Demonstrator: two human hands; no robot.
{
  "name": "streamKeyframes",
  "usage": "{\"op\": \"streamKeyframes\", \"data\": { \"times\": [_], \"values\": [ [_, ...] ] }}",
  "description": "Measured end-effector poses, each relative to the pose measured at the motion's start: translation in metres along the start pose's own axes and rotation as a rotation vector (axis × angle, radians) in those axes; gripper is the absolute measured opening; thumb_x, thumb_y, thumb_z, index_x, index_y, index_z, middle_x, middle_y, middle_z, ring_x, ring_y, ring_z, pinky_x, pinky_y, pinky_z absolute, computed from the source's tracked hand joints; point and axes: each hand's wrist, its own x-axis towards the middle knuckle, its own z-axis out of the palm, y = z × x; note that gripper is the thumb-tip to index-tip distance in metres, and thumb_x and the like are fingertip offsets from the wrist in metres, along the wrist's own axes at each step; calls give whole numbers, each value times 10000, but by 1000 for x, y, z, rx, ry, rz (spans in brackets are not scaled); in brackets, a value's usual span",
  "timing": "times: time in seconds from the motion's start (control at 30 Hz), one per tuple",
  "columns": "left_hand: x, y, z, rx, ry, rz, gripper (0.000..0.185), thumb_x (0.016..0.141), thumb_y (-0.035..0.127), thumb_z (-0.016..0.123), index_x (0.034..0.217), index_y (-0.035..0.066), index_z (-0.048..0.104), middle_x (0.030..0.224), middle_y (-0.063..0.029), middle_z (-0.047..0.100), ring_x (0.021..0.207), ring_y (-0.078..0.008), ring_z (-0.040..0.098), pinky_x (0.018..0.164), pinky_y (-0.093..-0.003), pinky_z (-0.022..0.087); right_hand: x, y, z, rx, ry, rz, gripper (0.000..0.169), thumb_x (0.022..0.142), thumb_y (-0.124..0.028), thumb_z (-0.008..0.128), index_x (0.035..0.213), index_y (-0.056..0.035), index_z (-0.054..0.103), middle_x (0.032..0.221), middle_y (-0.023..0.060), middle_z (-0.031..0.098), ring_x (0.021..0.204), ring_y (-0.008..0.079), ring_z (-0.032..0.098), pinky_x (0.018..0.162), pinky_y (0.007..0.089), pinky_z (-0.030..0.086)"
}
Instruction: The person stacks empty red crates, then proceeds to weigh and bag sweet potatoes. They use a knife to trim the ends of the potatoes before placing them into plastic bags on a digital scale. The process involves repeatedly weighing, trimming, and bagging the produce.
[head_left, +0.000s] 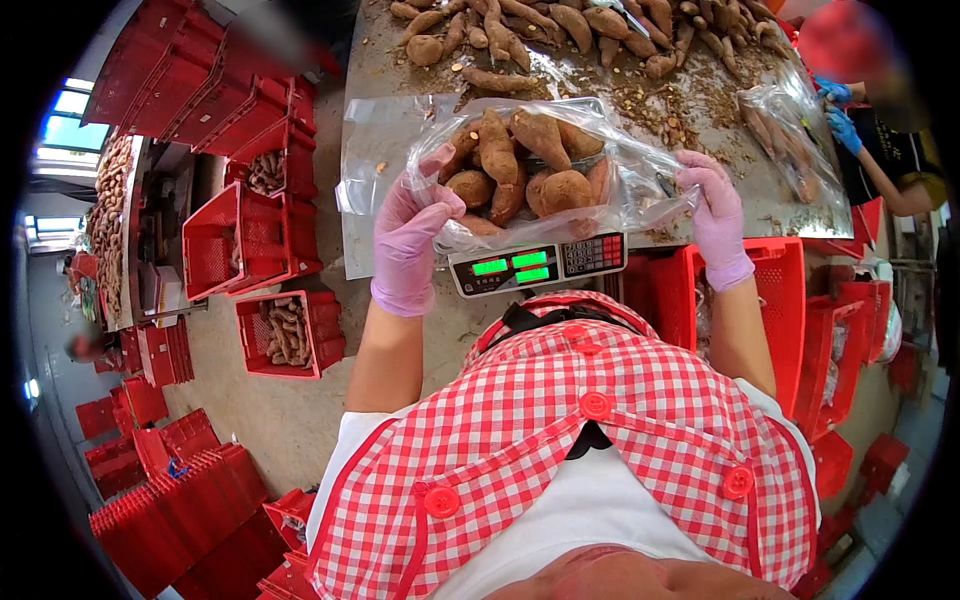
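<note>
A clear plastic bag (641, 169) with its mouth spread wide holds several sweet potatoes (496, 154) and rests on a digital scale (510, 267) with lit green displays. My left hand (412, 229), in a pink glove, pinches the bag's rim at the left. At the right, my right hand (712, 214), also gloved in pink, grips the opposite edge and draws the plastic out sideways. Part of the scale is hidden under the bag. Another flat sheet of clear plastic (375, 154) lies on the metal table (358, 247) to the left.
Loose sweet potatoes (574, 28) are heaped at the table's far side, amid crumbs of soil. A person's blue-gloved hands (844, 131) are beside another filled bag (787, 142) at the right. Red crates (780, 315) stand near my right arm; a crate of sweet potatoes (330, 330) sits on the floor leftward.
</note>
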Motion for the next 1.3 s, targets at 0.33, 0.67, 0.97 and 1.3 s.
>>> {"op": "streamKeyframes", "data": {
  "times": [0.33,0.67,0.97,1.3],
  "values": [
    [-4,4,6,64,76,-61,468,796,-3,599,1255,-33,512,1089,-75,604,832,-102,569,810,-240,441,-33,-25,86,-448,-362,-243,534,696,-121,643,1224,-149,570,1343,201,476,1164,385,497,985,484,390],
    [-7,-26,-10,90,12,-83,494,817,2,626,1296,-11,503,852,5,596,748,-43,500,700,-179,367,5,35,108,-503,-267,-143,695,720,-19,604,1379,-102,400,1338,139,483,1205,309,478,1035,431,357],
    [-17,-15,-10,126,92,-110,441,837,5,633,1263,1,522,975,0,598,797,-37,507,709,-173,390,-8,21,81,-106,-113,-137,351,699,-19,682,1044,-69,643,1255,164,555,1157,316,530,982,374,428],
    [-18,-14,-10,340,89,25,556,765,28,688,1288,-9,503,1050,-52,603,999,-143,517,914,-293,408,-1,-10,13,122,126,88,508,619,173,410,1017,-32,649,1239,158,567,1197,285,513,1025,357,395]
  ]
}}
